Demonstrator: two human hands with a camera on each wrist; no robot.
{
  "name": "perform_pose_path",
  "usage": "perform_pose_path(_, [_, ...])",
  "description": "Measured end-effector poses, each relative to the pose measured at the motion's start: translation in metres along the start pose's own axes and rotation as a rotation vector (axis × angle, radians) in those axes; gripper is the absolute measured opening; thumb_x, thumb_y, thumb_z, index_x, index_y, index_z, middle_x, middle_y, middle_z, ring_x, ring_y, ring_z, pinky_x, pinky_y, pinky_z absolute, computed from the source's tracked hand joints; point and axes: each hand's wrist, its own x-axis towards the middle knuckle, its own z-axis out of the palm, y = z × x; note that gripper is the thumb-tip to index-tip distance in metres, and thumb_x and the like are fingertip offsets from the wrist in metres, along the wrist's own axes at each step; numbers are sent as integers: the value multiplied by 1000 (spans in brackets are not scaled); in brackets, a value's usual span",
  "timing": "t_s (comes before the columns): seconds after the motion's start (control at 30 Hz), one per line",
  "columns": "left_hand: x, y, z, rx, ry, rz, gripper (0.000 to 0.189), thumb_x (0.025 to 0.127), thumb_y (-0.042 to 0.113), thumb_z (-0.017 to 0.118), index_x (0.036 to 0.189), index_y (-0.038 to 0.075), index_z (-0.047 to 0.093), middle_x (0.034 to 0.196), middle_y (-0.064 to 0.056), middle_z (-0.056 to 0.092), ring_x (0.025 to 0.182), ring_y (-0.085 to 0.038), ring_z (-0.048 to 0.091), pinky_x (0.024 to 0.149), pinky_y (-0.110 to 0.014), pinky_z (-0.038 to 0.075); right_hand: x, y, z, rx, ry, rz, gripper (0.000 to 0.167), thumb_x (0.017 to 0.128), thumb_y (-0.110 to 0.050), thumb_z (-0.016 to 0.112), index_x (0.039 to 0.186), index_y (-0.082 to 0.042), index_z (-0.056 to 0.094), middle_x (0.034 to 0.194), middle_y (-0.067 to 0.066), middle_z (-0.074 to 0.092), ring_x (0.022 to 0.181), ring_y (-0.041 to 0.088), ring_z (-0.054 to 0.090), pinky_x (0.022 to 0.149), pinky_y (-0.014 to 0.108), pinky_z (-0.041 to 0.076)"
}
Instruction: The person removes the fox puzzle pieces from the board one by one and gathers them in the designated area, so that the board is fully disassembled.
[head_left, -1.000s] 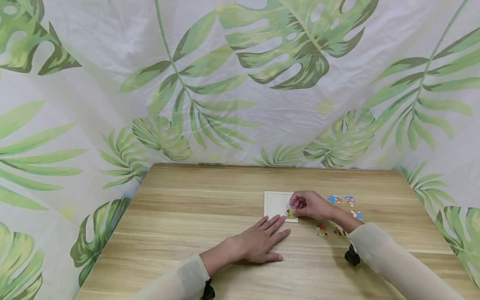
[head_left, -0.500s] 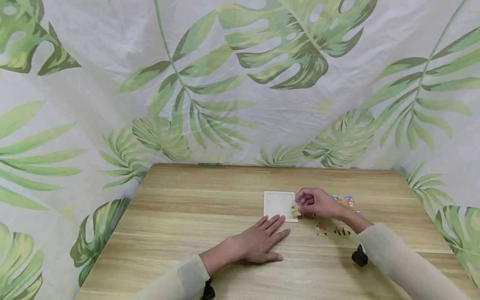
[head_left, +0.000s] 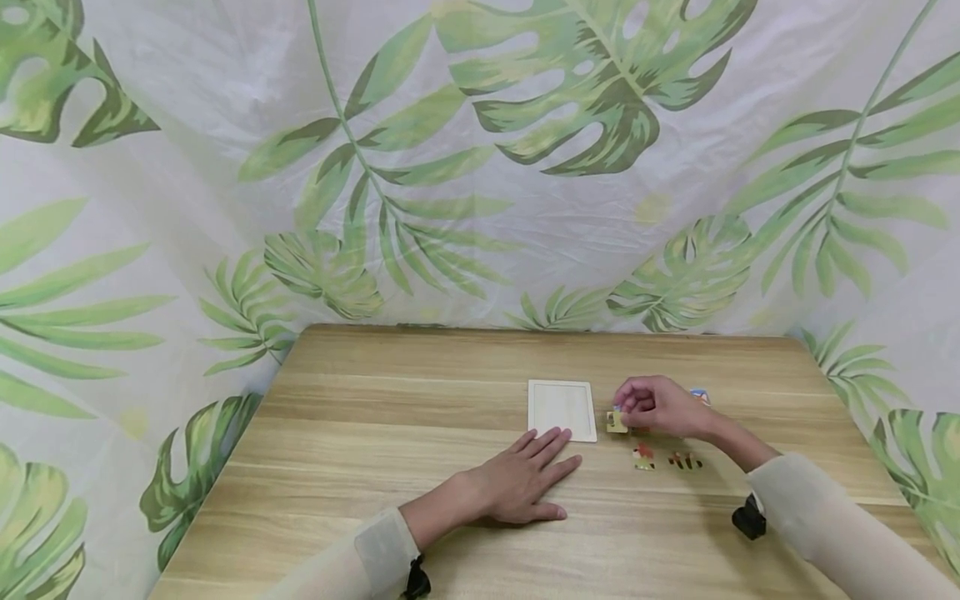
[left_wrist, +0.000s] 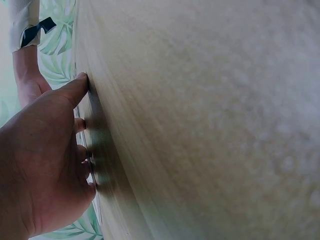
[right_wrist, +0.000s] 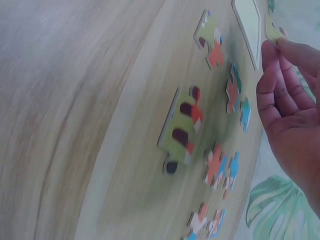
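Observation:
My right hand (head_left: 660,405) pinches a yellow-green puzzle piece (head_left: 617,422) between thumb and fingers, just right of a pale square puzzle frame (head_left: 561,410). The same puzzle piece (right_wrist: 272,31) shows at the fingertips in the right wrist view. Nothing lies inside the frame's border. My left hand (head_left: 520,481) rests flat on the table with fingers spread, its fingertips at the frame's lower edge. In the left wrist view the left hand (left_wrist: 47,160) lies along the tabletop, thumb stretched out.
Several loose puzzle pieces lie beneath and around my right hand, among them a red and green piece (head_left: 643,456), a dark-striped piece (head_left: 685,461) and a blue-edged piece (head_left: 701,396). A leaf-print cloth (head_left: 420,167) hangs behind the wooden table (head_left: 360,417).
My right hand has moved right, carrying the yellow-green puzzle piece from over the frame's lower right corner to beside the frame. The left hand stays in place.

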Motion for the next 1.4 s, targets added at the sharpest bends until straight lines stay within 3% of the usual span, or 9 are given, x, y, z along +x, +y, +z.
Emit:
perform_pose_path(0.67, [0, -1, 1, -20, -13, 10, 77, 110, 66, 33, 172, 23, 18, 179, -13, 4, 165, -25, 4, 132, -47, 17, -42, 7, -26, -35, -43, -26, 20, 95, 3, 75, 113, 7, 70, 97, 17, 72, 87, 10, 69, 74, 23, 59])
perform_pose_path(1.0, [1, -2, 3, -31, -23, 8, 77, 110, 65, 33, 172, 23, 17, 179, -13, 3, 165, -25, 2, 132, -47, 14, -67, 12, -42, -48, -41, -57, 18, 95, 11, 71, 112, 7, 69, 97, 9, 72, 86, 10, 69, 71, 23, 60])
perform_pose_path(1.4, [-1, -2, 4, -53, -17, 8, 77, 110, 65, 33, 172, 23, 17, 179, -13, 2, 165, -25, 2, 132, -46, 14, -90, 22, -56, -58, -44, -32, 20, 93, 11, 72, 113, 8, 69, 96, 7, 72, 85, 7, 69, 71, 24, 60])
